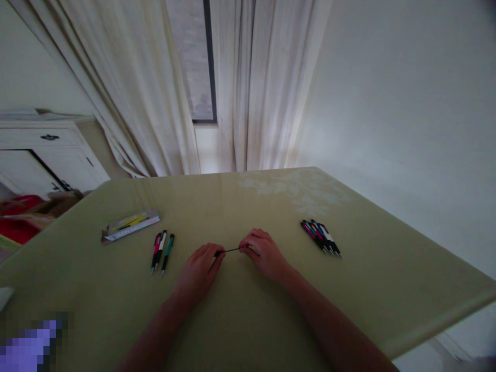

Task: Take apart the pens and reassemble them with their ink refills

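Note:
Between my two hands stretches a thin dark rod that looks like a pen refill (232, 250). My left hand (200, 268) pinches its left end, where a short black pen piece (217, 253) shows between thumb and fingers. The other end is closed in the fingertips of my right hand (265, 253), which hide it. Left of my left hand lie a pink and black pen (156, 250), a white and black pen (160, 249) and a teal pen (168, 254). Several pens (321, 237) in mixed colours lie side by side to the right of my right hand.
A printed pen box (132, 226) with a clear window lies at the left on the table (248, 310), its yellow contents showing. A white cabinet (50, 155) and red bags (19, 222) stand beyond the left edge. Curtains (267, 88) hang behind; a wall (406, 113) is at right.

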{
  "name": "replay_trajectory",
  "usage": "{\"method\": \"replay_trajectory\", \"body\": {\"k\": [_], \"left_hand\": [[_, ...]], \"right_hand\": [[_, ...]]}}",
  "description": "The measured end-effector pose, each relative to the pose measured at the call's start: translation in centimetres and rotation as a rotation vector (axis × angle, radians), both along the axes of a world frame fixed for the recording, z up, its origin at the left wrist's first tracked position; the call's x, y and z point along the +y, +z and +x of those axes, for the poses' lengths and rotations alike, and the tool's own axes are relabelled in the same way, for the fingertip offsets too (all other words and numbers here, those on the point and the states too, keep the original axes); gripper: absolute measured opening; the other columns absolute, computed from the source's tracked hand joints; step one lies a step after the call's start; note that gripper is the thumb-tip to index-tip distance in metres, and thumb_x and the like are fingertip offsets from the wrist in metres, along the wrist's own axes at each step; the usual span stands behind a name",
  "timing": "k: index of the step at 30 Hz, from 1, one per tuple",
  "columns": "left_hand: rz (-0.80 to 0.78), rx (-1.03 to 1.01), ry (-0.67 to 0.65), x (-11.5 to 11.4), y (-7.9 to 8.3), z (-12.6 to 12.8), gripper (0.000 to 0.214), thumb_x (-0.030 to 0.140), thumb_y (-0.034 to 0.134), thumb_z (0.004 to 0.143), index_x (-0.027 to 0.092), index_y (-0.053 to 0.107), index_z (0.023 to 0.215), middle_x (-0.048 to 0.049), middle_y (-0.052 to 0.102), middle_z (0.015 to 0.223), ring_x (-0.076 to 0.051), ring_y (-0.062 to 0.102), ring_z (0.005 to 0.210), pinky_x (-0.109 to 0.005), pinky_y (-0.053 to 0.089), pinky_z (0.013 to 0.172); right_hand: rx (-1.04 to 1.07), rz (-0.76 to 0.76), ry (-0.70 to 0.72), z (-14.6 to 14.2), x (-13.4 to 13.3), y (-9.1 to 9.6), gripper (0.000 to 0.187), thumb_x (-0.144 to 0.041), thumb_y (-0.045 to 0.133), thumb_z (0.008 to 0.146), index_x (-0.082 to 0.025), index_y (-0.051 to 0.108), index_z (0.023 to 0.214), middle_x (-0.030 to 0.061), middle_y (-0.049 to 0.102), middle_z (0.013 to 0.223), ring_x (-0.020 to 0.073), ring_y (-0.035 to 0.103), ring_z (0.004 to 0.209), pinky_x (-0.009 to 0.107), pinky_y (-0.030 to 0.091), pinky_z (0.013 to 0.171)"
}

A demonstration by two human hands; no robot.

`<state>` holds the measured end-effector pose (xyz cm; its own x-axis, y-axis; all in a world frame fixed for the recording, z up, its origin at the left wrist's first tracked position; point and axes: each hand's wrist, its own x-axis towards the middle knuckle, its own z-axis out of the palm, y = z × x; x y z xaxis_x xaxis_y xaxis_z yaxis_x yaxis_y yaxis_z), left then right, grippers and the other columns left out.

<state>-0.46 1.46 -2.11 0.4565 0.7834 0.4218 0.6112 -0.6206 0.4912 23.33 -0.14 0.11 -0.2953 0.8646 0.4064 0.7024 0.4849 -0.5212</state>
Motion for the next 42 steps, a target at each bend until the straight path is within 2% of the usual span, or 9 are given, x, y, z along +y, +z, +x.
{"method": "replay_trajectory", "body": {"k": [6, 11, 16, 20, 26, 29, 35, 37, 42], "left_hand": [[0.01, 0.037, -0.011, 0.4, -0.4, -0.3, 0.023, 0.035, 0.05, 0.104, 0.023, 0.07, 0.105, -0.0053, 0.073, 0.098, -0.023, 0.069, 0.093, -0.039, 0.054, 0.088], [-0.046, 0.093, 0.073, 0.5, -0.4, -0.6, 0.025, 0.035, 0.046, 0.105, 0.021, 0.065, 0.1, -0.0065, 0.073, 0.097, -0.023, 0.068, 0.092, -0.038, 0.054, 0.085], [-0.007, 0.269, 0.054, 0.5, -0.2, -0.7, 0.027, 0.031, 0.048, 0.104, 0.021, 0.07, 0.093, -0.0065, 0.072, 0.095, -0.024, 0.067, 0.09, -0.04, 0.051, 0.089], [-0.052, 0.278, 0.03, 0.6, -0.5, -0.4, 0.025, 0.029, 0.05, 0.103, 0.022, 0.072, 0.094, -0.0069, 0.07, 0.097, -0.023, 0.067, 0.091, -0.038, 0.052, 0.089], [-0.157, 0.149, 0.044, 0.7, -0.8, -0.5, 0.019, 0.03, 0.052, 0.101, 0.02, 0.068, 0.102, -0.007, 0.069, 0.103, -0.023, 0.069, 0.095, -0.037, 0.054, 0.089], [-0.174, 0.134, 0.064, 0.6, -0.7, -0.6, 0.017, 0.029, 0.052, 0.1, 0.019, 0.065, 0.103, -0.0076, 0.068, 0.105, -0.023, 0.069, 0.095, -0.037, 0.054, 0.088], [-0.062, 0.393, 0.12, 0.1, 0.2, -0.5, 0.015, 0.025, 0.052, 0.1, 0.021, 0.066, 0.098, -0.0084, 0.068, 0.103, -0.027, 0.066, 0.095, -0.042, 0.05, 0.09], [-0.06, 0.411, 0.133, 0.1, 0.4, -0.4, 0.015, 0.025, 0.052, 0.1, 0.021, 0.066, 0.097, -0.0081, 0.068, 0.102, -0.027, 0.066, 0.094, -0.043, 0.05, 0.09], [-0.166, 0.218, 0.143, 0.4, -0.1, -0.2, 0.011, 0.024, 0.05, 0.098, 0.02, 0.06, 0.094, -0.0082, 0.067, 0.099, -0.025, 0.067, 0.091, -0.038, 0.052, 0.084]], "right_hand": [[-0.045, -0.005, -0.01, 0.0, 0.1, 0.0, 0.006, -0.018, 0.071, 0.097, -0.02, 0.072, 0.092, 0.0025, 0.071, 0.094, 0.019, 0.061, 0.093, 0.033, 0.039, 0.086], [-0.029, -0.014, -0.078, 1.2, 0.6, 0.4, 0.006, -0.016, 0.07, 0.095, -0.02, 0.071, 0.091, 0.0037, 0.071, 0.094, 0.0201, 0.062, 0.093, 0.035, 0.04, 0.087], [0.251, 0.008, -0.234, 4.4, 1.6, 1.1, 0.005, -0.022, 0.066, 0.093, -0.02, 0.069, 0.09, 0.0059, 0.072, 0.091, 0.0206, 0.065, 0.087, 0.036, 0.049, 0.085], [0.456, -0.03, -0.33, 6.1, 2.1, 1.1, 0.015, -0.034, 0.065, 0.091, -0.02, 0.069, 0.091, 0.0076, 0.075, 0.092, 0.022, 0.069, 0.086, 0.036, 0.053, 0.081], [0.477, -0.108, -0.33, 4.9, 1.9, 0.9, 0.017, -0.037, 0.065, 0.088, -0.02, 0.071, 0.09, 0.0075, 0.075, 0.09, 0.022, 0.068, 0.083, 0.032, 0.05, 0.069], [0.465, -0.122, -0.302, 4.2, 1.7, 0.9, 0.016, -0.035, 0.065, 0.088, -0.02, 0.071, 0.091, 0.0074, 0.075, 0.091, 0.0215, 0.067, 0.083, 0.032, 0.05, 0.07], [0.452, -0.111, -0.261, 3.5, 1.4, 0.9, 0.011, -0.031, 0.067, 0.089, -0.021, 0.069, 0.09, 0.0064, 0.074, 0.09, 0.0201, 0.066, 0.082, 0.034, 0.053, 0.077], [0.43, -0.101, -0.255, 3.2, 1.4, 0.8, 0.009, -0.029, 0.067, 0.089, -0.021, 0.069, 0.089, 0.0059, 0.074, 0.088, 0.0195, 0.066, 0.08, 0.033, 0.052, 0.076], [0.385, -0.094, -0.226, 2.6, 1.1, 0.5, 0.006, -0.025, 0.065, 0.089, -0.021, 0.069, 0.089, 0.0043, 0.072, 0.086, 0.018, 0.065, 0.079, 0.031, 0.052, 0.075]]}}
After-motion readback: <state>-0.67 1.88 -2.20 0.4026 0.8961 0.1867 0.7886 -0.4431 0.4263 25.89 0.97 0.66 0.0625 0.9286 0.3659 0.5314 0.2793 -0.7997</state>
